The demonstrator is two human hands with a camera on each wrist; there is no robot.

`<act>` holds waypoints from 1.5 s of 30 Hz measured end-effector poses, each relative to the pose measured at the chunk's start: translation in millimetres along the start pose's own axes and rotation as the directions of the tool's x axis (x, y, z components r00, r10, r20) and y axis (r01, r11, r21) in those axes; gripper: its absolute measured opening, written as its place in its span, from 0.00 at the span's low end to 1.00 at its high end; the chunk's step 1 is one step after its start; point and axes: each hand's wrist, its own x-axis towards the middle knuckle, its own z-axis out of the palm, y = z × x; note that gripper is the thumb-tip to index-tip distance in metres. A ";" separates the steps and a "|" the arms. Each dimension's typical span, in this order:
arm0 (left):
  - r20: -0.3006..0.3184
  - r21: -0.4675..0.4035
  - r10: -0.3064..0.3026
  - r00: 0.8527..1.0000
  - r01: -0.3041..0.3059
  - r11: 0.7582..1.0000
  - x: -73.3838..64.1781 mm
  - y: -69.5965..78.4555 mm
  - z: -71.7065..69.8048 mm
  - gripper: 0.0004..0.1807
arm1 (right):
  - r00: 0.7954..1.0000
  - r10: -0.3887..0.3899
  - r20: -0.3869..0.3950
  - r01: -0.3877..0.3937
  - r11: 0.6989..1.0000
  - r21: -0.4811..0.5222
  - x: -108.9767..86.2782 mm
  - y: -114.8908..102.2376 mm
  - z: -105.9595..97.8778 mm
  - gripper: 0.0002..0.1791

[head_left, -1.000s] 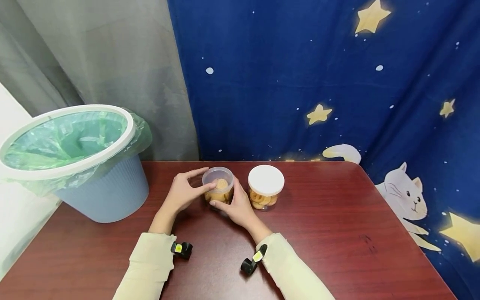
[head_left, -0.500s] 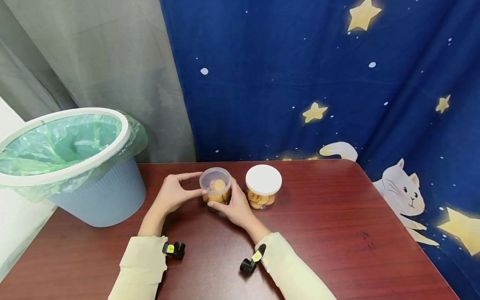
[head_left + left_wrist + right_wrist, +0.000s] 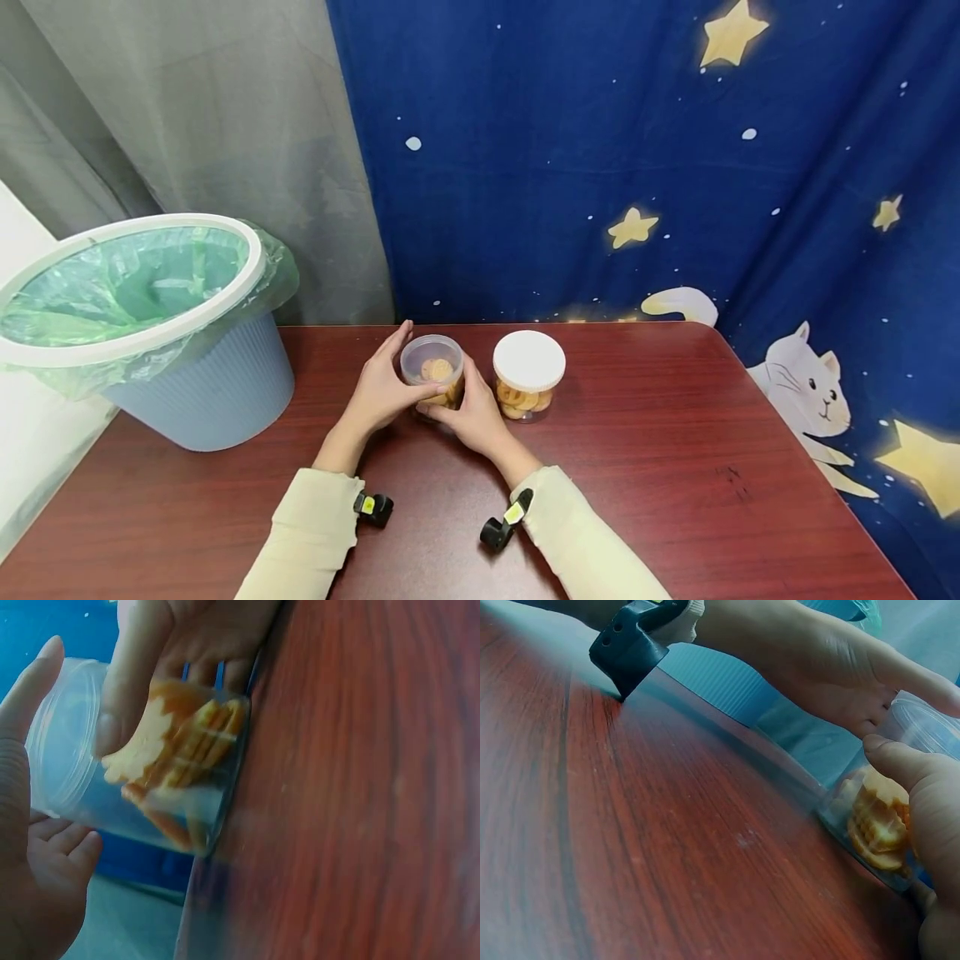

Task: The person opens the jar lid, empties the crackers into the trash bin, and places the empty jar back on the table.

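A clear plastic jar of cookies (image 3: 420, 369) with a translucent top stands on the table. My right hand (image 3: 480, 417) grips its right side, the thumb across the front. In the left wrist view the jar (image 3: 214, 780) appears sideways, and the right thumb crosses it just below the rim. My left hand (image 3: 381, 387) is at the jar's left, its thumb along the front near the rim and its other fingers straight, pointing away behind. Whether the translucent top is a separate lid cannot be told. In the right wrist view cookies (image 3: 877, 825) show through the wall.
A second cookie jar with a white lid (image 3: 529, 361) stands just right of my right hand. At the left is a blue bin (image 3: 217, 392) with a green liner. The brown table (image 3: 637, 467) ends at the curtains behind.
My left hand first drew slightly left from the jar's rim, then came back with its thumb farther round the front and its fingers pointing away. The right hand kept its hold.
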 end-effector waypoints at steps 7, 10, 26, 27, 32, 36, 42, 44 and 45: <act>-0.057 -0.056 -0.071 0.996 0.068 0.996 -0.4 6.4 14.0 0.68 | 1.000 -0.028 -0.003 0.028 0.999 -0.021 2.4 0.9 3.2 0.53; -0.075 -0.075 -0.085 0.994 0.080 0.994 -0.9 8.6 18.4 0.68 | 0.999 -0.045 -0.005 0.045 0.999 -0.026 3.1 0.9 4.4 0.53; 0.042 -0.091 -0.065 0.997 0.069 0.993 -0.4 6.2 -1.4 0.44 | 1.000 0.022 0.010 -0.022 1.000 0.009 1.7 -4.2 -0.7 0.52; 0.051 -0.099 -0.072 0.996 0.077 0.992 -0.7 6.1 -4.1 0.43 | 1.000 0.023 0.013 -0.023 1.000 0.012 1.5 -4.4 -0.7 0.52; 0.079 -0.140 -0.079 0.994 0.090 0.986 -1.4 4.2 -15.1 0.40 | 0.999 0.034 0.022 -0.035 0.999 0.031 0.8 -4.1 -0.7 0.52; 0.098 -0.178 -0.081 0.992 0.097 0.979 -1.9 1.7 -21.1 0.38 | 0.999 0.044 0.027 -0.045 0.998 0.036 0.5 -3.3 -0.8 0.52; 0.143 -0.198 -0.086 0.986 0.114 0.974 -2.5 -3.7 -29.8 0.40 | 0.999 0.046 0.025 -0.047 0.998 0.048 0.2 -2.1 -0.8 0.52; 0.156 -0.183 -0.087 0.984 0.116 0.976 -2.5 -4.8 -32.6 0.41 | 0.999 0.047 0.025 -0.048 0.997 0.059 -0.2 -2.3 -1.0 0.52; 0.162 -0.172 -0.085 0.983 0.113 0.979 -2.4 -5.2 -34.0 0.41 | 0.998 0.049 0.026 -0.050 0.997 0.062 -0.2 -2.2 -1.1 0.52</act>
